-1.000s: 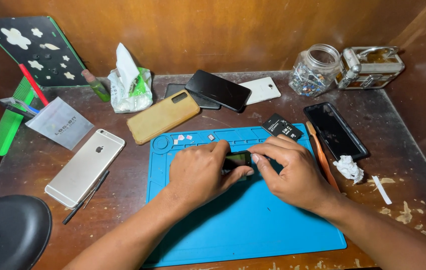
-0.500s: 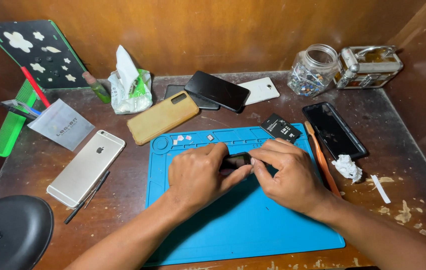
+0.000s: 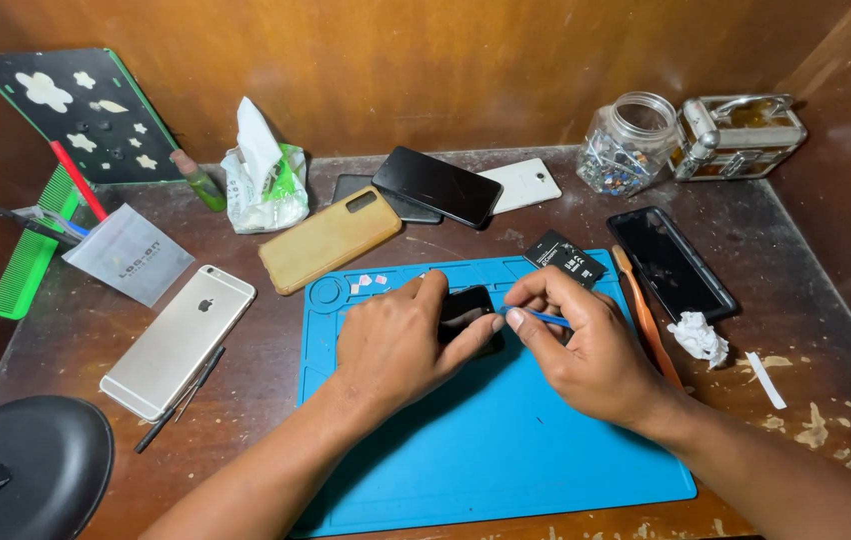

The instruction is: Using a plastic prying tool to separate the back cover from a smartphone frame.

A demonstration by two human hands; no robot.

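Observation:
On the blue work mat (image 3: 506, 440) my left hand (image 3: 401, 340) pins down a small black device (image 3: 466, 303), thumb and forefinger on its edges. My right hand (image 3: 586, 345) pinches a thin blue tool (image 3: 544, 318) whose tip meets the device's right edge. A small black battery (image 3: 566, 260) lies at the mat's far right corner, just beyond my right fingers. Tiny white bits (image 3: 366, 283) sit near the mat's top left.
A silver phone (image 3: 179, 338) with tweezers beside it lies left; a tan-cased phone (image 3: 331, 238), black phones (image 3: 438, 186) and a white one (image 3: 521, 185) behind. A black phone (image 3: 671, 262), orange pry tool (image 3: 646, 322), glass jar (image 3: 629, 145) and metal box (image 3: 741, 135) stand right.
My hands and the small device have stayed in the same spot; the right hand's fingers shifted slightly, and the blue tool now shows at the device's edge.

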